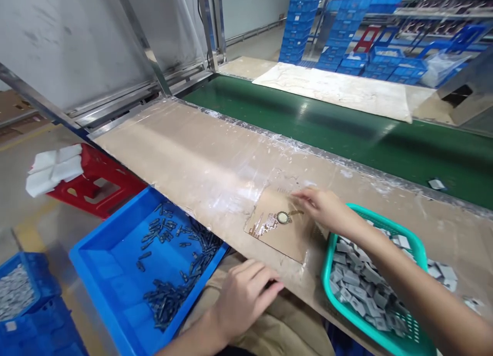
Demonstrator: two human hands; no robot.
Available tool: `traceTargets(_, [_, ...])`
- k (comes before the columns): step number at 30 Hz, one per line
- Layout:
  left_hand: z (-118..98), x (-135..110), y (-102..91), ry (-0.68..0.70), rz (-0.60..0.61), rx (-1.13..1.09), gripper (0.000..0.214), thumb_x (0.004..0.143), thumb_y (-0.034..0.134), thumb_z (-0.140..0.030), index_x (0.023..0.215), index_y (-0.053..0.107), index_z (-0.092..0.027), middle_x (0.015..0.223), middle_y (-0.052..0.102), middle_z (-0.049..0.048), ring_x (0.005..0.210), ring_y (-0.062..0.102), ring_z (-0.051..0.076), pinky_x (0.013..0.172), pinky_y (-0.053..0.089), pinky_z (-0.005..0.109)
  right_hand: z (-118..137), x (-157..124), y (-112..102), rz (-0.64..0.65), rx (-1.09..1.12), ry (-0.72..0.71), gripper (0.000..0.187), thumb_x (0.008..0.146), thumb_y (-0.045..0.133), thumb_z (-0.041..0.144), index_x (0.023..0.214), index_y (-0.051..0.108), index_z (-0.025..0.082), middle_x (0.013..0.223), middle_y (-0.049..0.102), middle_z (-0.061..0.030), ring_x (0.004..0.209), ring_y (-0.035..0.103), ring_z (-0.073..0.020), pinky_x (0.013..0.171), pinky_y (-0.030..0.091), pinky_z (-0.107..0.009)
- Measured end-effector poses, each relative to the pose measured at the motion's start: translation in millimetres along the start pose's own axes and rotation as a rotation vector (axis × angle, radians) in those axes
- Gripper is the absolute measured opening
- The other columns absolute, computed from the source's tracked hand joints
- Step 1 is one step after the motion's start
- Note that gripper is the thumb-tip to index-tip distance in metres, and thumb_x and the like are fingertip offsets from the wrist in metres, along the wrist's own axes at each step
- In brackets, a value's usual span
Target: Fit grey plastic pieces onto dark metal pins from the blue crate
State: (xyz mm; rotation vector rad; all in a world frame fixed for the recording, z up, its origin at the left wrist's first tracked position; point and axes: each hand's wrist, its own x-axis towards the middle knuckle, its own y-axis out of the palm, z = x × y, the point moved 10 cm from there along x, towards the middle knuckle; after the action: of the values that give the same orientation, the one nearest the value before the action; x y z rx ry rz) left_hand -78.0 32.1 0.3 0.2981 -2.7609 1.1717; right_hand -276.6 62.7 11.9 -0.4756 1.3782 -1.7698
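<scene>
The right hand [321, 208] lies flat and open on the tabletop [200, 155], fingertips by a small round ring [283, 218]. The left hand [242, 297], loosely open, holds nothing. A green basket [408, 238] at right holds grey pieces; a blue bin [103, 263] at left holds dark pins.

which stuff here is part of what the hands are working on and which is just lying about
In use:
- right hand at the small round metal piece on the taped card
- left hand at the bench edge
- teal basket of grey parts
- blue tray of dark parts

Lying about:
- red stool with white pads
- green conveyor belt
- stacked blue crates
</scene>
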Motion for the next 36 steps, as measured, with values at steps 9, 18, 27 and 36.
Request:
traceTargets(9, [-1.4,38.8,39.8,-0.134,-0.149,0.158,0.028,0.068,0.073,-0.021,0.08,0.048,-0.02,0.08,0.055,0.0026,0.076,0.054,0.021,0.064,0.046,0.035,-7.7,41.4,15.4,0.032,-0.039,0.088,0.026,0.085,0.047,0.021,0.102,0.065,0.013,0.105,0.067,-0.0124,0.095,0.062,-0.0217,0.076,0.042,-0.024])
traceTargets(18, [3.4,37.7,43.7,-0.156,-0.17,0.19,0.019,0.077,0.063,-0.022,0.079,0.045,-0.019,0.08,0.052,0.0039,0.077,0.051,0.021,0.065,0.046,0.036,-17.2,47.8,18.3,0.025,0.027,0.144,0.019,0.086,0.05,0.023,0.09,0.067,0.016,0.09,0.071,-0.0063,0.082,0.063,-0.0162,0.064,0.039,-0.021])
traceTargets(27, [6.8,24.0,27.1,-0.105,-0.199,0.127,0.022,0.073,0.066,-0.013,0.078,0.046,-0.02,0.08,0.053,0.0026,0.077,0.051,0.019,0.064,0.046,0.033,-37.3,38.3,22.9,0.09,0.007,0.247,0.016,0.081,0.055,0.023,0.08,0.069,0.017,0.075,0.07,-0.0056,0.07,0.062,-0.0151,0.055,0.037,-0.02])
traceTargets(36, [20.7,11.8,7.4,-0.074,-0.241,-0.015,0.014,0.082,0.049,-0.005,0.08,0.051,-0.019,0.086,0.055,0.005,0.098,0.054,0.02,0.083,0.047,0.033,-54.3,24.8,23.6,0.204,-0.076,0.288,0.017,0.078,0.057,0.024,0.069,0.069,0.017,0.072,0.07,-0.0054,0.069,0.062,-0.016,0.053,0.037,-0.021])
